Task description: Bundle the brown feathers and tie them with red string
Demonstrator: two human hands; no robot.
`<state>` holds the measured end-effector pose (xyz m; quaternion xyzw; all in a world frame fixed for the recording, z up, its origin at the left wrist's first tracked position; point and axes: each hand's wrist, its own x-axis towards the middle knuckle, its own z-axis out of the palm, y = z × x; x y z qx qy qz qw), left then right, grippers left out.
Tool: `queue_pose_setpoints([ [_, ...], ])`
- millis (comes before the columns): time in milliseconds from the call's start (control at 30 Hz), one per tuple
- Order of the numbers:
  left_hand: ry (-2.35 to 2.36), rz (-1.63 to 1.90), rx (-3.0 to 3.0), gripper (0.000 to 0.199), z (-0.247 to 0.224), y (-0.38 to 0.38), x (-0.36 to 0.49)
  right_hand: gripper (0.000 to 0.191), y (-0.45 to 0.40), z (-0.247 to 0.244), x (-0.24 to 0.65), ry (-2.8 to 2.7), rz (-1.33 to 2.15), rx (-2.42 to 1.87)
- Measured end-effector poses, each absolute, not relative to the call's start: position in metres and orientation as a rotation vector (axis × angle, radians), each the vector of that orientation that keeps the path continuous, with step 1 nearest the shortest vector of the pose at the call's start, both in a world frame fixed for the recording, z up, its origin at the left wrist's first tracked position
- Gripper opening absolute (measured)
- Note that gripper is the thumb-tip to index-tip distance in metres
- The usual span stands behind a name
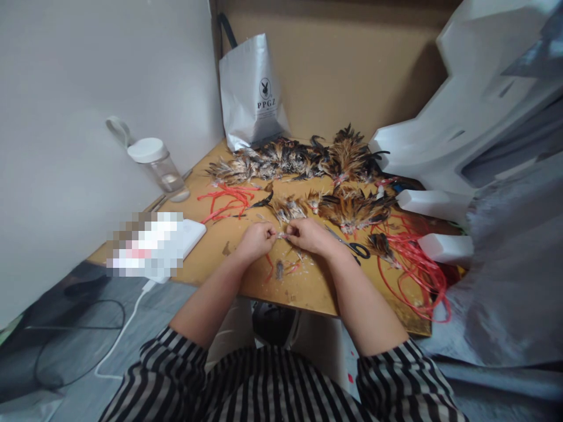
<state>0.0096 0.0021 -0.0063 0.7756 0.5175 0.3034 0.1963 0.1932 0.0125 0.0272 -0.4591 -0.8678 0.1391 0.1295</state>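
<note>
My left hand [259,239] and my right hand [305,234] meet low over the front of the table, each closed in a pinch. Pale feather ends [280,235] show between the fingertips; their fine detail is too small to make out. Just beyond the fingers lies a bunch of light brown feathers [288,208]. Scissors with black handles [360,251] rest beside my right forearm, partly covered by it. Loose feather scraps [280,269] and white bits are scattered on the wood below my hands.
Piled feather bunches [281,161] line the table's back, with another brown bunch [354,208] in front. Red cords lie left [229,199] and right [413,264]. A silver bag [248,88], a bottle [156,167], a cabled white device [193,234] and white plastic panels [422,140] surround the table [308,296].
</note>
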Motion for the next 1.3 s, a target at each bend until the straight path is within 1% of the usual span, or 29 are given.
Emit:
queue_pose_setpoints([
  [167,1.460,0.835,2.163,0.011,-0.0063,0.0015,0.0100,0.012,0.0115,0.0264,0.1894,-2.554,0.394,-1.356],
  [533,1.469,0.807,2.167,0.010,-0.0067,0.0020,0.0095,0.016,0.0103,0.0286,0.1868,-2.561,0.382,-1.415],
  [967,1.475,0.769,2.257,0.009,-0.0055,0.0025,0.0080,0.020,0.0096,0.0289,0.1832,-2.668,0.248,-1.479],
  [1133,1.445,0.801,2.208,0.008,-0.0049,0.0019,0.0087,0.020,0.0098,0.0298,0.1844,-2.645,0.314,-1.506],
  [1167,1.411,0.834,2.208,0.009,-0.0043,0.0010,0.0092,0.020,0.0098,0.0299,0.1849,-2.638,0.331,-1.506],
  [1300,1.264,0.929,2.203,0.026,-0.0028,-0.0030,0.0124,0.019,0.0095,0.0299,0.1860,-2.633,0.359,-1.526],
])
